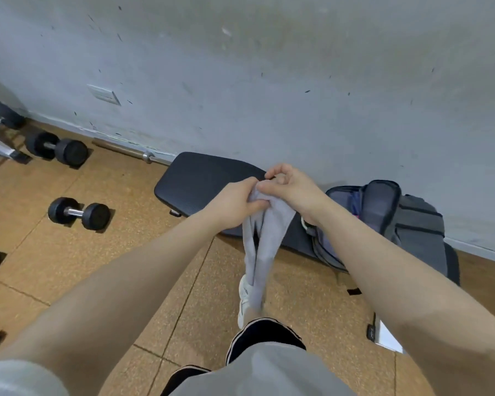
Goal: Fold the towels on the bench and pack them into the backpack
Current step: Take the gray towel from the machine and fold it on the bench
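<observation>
A light grey towel [257, 241] hangs in the air in front of the person, bunched at its top edge and drooping in two long folds toward the floor [69, 252], its lower end in front of a white shoe [244, 298]. The left hand [235, 204] has its fingers closed around the gathered top of the towel, and the right hand [286, 184] pinches the same edge just beside it, thumb and fingers pressed together on the cloth (the two hands are touching). Behind the hands lies the black padded surface [200, 181] of a gym bench, set against the grey wall [269, 81]. A grey backpack [397, 218] rests on the right end of that surface, its main compartment unzipped and gaping toward the person. Well apart on the left, two black dumbbells [79, 213] sit on the floor.
</observation>
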`<state>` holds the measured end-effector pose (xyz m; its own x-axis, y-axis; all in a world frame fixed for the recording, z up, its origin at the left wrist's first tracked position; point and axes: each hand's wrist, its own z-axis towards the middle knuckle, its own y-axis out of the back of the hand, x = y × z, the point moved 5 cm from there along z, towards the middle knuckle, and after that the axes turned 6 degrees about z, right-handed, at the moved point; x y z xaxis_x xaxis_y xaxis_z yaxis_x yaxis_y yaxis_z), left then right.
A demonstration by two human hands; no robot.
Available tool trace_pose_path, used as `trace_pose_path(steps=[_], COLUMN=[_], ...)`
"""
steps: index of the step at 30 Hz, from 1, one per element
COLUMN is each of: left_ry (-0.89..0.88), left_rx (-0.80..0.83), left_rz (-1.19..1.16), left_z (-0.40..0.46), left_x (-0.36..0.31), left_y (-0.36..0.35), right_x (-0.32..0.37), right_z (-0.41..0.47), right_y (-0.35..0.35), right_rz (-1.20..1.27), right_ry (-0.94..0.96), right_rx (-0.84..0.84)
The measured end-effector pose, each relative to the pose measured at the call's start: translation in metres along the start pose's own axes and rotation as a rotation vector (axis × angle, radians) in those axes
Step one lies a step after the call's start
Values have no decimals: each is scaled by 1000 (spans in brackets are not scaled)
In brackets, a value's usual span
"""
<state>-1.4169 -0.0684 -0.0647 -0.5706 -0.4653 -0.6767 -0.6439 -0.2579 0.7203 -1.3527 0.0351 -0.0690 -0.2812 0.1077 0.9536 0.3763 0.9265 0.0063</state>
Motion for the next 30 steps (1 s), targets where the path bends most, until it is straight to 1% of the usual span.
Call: trace_pose_path(steps=[1, 2, 4, 5, 6, 8, 10, 12, 14, 16, 19, 21, 22, 23, 25, 28, 30], left_ry=[39, 77, 117, 128, 135, 163, 201, 238, 277, 312, 352, 378, 390, 389, 379, 388, 416], left_rx=[-27, -50, -67, -61, -55, -64, -131, -198, -249, -277, -281, -270, -241, -189, -40, 178, 261], left_rz=[-82, -181, -366, -436, -503, -661, -837, -974, -1046, -1061, -987, -960, -971, -993, -1019, -965, -909], left_z=[14, 28, 54, 67, 80, 99, 112, 122, 129, 134, 144, 150, 153, 157, 163, 159, 152], left_x=[5, 8, 10, 11, 12, 16, 28, 44, 59, 75, 93, 106, 112, 116, 121, 131, 147], left_y=[10, 20, 35, 42, 48, 61, 72, 80, 85, 90, 103, 109, 111, 114, 116, 116, 113], right_x=[3, 4, 4, 3, 1, -6, -13, -20, -23, -20, -13, -7, -3, 0, 1, -17, -38], right_z=[18, 36, 63, 74, 84, 103, 121, 136, 150, 161, 175, 180, 181, 183, 184, 176, 165], right_y=[6, 11, 16, 17, 17, 18, 18, 18, 20, 24, 31, 40, 41, 39, 28, 0, -19], right_rz=[94, 174, 315, 328, 280, 118, 9, -36, -25, -58, -160, -155, -155, -165, -205, -246, -304], right_ry=[-34, -64, -87, -101, -117, -150, -180, -198, -162, -48, 81, 84, 73, 52, -20, -182, -348], right_rx=[4, 43, 233, 320, 364, 370, 370, 366, 258, 88, -127, -256, -291, -291, -229, -24, 122])
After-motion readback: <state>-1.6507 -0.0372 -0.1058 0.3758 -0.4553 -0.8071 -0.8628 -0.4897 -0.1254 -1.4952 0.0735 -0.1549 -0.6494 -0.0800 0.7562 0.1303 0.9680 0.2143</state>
